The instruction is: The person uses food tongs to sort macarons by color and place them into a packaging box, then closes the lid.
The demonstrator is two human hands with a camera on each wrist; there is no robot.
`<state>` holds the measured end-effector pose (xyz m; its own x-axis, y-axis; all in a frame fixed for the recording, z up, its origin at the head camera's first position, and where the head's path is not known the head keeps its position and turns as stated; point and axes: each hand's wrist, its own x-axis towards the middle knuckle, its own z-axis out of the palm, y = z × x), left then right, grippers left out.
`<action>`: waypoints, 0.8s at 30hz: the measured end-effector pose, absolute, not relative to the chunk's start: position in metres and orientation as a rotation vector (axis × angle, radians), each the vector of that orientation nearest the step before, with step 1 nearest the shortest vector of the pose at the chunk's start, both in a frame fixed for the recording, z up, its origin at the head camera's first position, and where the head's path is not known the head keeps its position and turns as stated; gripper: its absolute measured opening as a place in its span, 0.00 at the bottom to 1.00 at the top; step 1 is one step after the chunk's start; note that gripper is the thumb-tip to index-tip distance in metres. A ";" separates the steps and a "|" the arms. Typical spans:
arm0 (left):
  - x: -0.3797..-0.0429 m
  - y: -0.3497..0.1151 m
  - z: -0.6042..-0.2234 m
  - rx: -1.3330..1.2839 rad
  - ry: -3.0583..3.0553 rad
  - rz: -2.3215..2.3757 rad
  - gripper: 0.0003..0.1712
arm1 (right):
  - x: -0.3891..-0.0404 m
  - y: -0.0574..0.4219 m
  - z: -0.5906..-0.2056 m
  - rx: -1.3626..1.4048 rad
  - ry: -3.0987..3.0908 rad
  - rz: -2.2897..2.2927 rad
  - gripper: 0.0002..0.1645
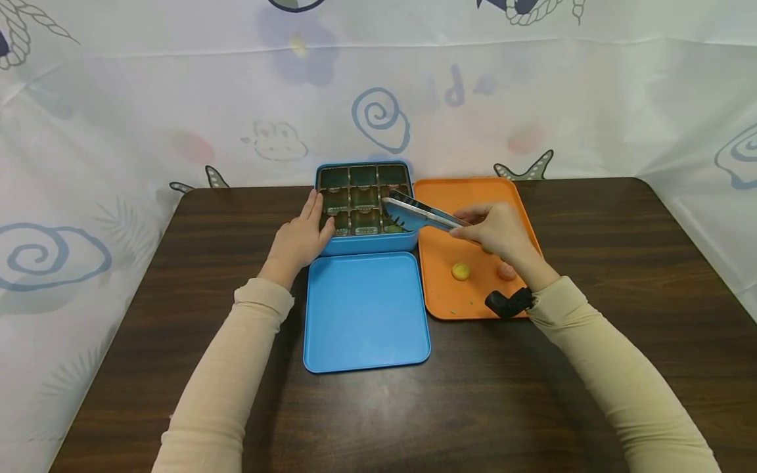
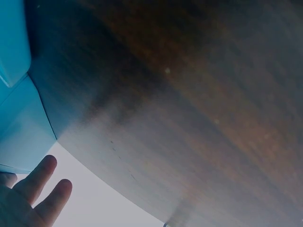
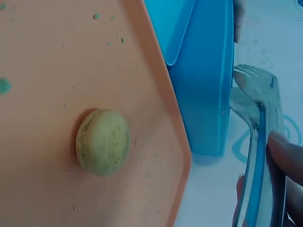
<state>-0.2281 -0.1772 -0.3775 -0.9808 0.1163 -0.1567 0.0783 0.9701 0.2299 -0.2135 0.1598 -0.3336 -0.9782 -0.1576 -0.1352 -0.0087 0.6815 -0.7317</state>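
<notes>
My left hand (image 1: pixel 298 240) lies along the left rim of a blue box (image 1: pixel 369 245), fingers fairly straight and touching its side. A divided insert (image 1: pixel 365 205) with several square compartments fills the box. Between thumb and fingers, my right hand (image 1: pixel 497 230) grips metal tongs (image 1: pixel 428 213) that slant left, their fork-like tips (image 3: pixel 258 82) over the box's right side. Something green (image 1: pixel 392 229) sits in the front right compartment. Below the right hand, a yellow macaron (image 1: pixel 460 271) and a pink macaron (image 1: pixel 505 270) rest on an orange tray (image 1: pixel 440 299).
A flat blue lid (image 1: pixel 367 315) lies in front of the box on the dark wooden table (image 1: pixel 473 394). Green crumbs (image 3: pixel 96 16) are scattered on the tray. Behind the table hangs a patterned white cloth (image 1: pixel 236 85). The right wrist wears a black strap (image 1: pixel 508 303).
</notes>
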 end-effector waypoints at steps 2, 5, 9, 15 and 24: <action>-0.228 -0.177 -0.378 0.145 2.954 0.335 0.39 | -0.214 0.159 -0.332 -0.160 2.700 -1.160 0.25; -0.228 -0.177 -0.378 0.146 2.959 0.336 0.39 | -0.213 0.158 -0.331 -0.212 2.674 -1.143 0.27; -0.228 -0.177 -0.377 0.145 2.950 0.336 0.39 | -0.213 0.158 -0.330 -0.295 2.637 -1.091 0.30; -0.227 -0.177 -0.376 0.144 2.942 0.329 0.39 | -0.215 0.156 -0.333 -0.367 2.601 -1.006 0.29; -0.228 -0.177 -0.378 0.141 2.959 0.317 0.39 | -0.214 0.162 -0.332 -0.426 2.531 -1.054 0.31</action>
